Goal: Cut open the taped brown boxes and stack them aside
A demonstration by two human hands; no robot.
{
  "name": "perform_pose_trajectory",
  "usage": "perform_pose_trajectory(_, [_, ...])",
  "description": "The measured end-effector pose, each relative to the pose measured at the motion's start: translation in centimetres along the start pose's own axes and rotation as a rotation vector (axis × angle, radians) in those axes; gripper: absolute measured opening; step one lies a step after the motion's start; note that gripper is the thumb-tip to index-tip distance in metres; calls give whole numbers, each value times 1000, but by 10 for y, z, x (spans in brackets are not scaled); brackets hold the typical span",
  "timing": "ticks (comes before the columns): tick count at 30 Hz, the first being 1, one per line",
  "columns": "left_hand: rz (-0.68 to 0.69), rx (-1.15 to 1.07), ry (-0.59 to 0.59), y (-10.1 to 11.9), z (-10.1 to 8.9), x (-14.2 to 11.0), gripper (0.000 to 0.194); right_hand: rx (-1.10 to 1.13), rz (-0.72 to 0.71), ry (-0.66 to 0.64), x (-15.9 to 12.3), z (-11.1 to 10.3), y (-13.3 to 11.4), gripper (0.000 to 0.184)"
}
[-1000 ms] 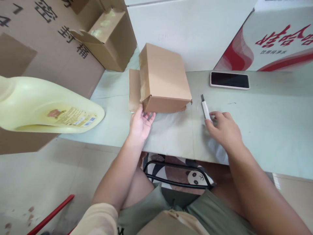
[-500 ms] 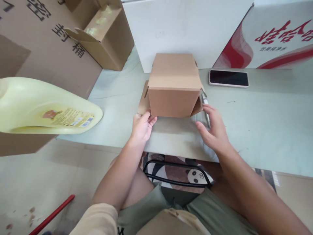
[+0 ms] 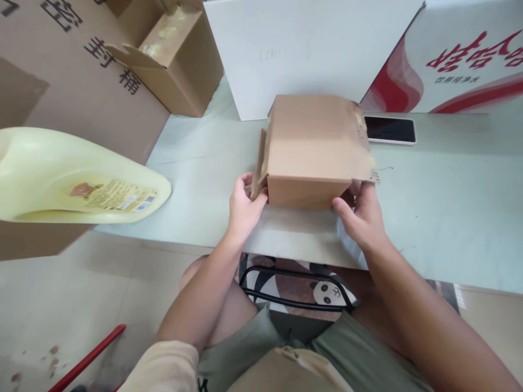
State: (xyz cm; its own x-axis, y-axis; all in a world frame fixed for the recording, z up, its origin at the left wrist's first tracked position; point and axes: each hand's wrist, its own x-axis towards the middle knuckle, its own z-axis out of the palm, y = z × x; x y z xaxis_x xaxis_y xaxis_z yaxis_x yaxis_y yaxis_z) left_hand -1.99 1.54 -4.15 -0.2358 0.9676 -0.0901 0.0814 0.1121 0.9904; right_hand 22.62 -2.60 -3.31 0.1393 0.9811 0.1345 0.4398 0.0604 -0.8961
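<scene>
A brown cardboard box [image 3: 312,144] sits on the pale green tabletop in front of me, a loose flap [image 3: 260,160] hanging from its left side. My left hand [image 3: 245,209] is closed on that side, thumb at the lower front corner and fingers around the flap. At the right front corner, my right hand [image 3: 362,212] grips the box, with its fingertips hidden beneath the torn right flap. The white utility knife seen earlier is out of sight.
Behind the box stand a white carton [image 3: 310,49] and a red-and-white carton [image 3: 453,65]. A phone [image 3: 392,130] lies to the right rear, partly covered by the box. At left are a pale yellow bottle [image 3: 81,179], a large carton [image 3: 81,98] and an opened small box [image 3: 190,65].
The brown box has turned and shifted right, now covering part of the phone. My right hand let go of the white utility knife and took hold of the box's right side.
</scene>
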Motion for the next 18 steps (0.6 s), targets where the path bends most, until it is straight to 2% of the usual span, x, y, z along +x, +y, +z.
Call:
perform_pose_trajectory(3, [68, 62, 38, -1, -3, 4, 33, -49, 93, 5, 2, 1, -7, 25])
perform_pose_trajectory(6, [89, 143, 97, 1, -7, 9, 23, -68, 102, -9, 3, 0, -10, 24])
perform_pose_trajectory(8, [111, 175, 124, 3, -9, 10, 28, -86, 105, -24, 3, -1, -10, 26])
perform_pose_trajectory(10, [101, 165, 94, 4, -10, 10, 32, -109, 113, -36, 2, -1, -10, 28])
perform_pose_trajectory(15, [74, -151, -38, -6, -7, 11, 13, -111, 82, -48, 1, -1, -13, 32])
perform_pose_trajectory(18, [16, -289, -106, -18, -6, 16, 14, -93, 73, -46, 0, -1, -13, 32])
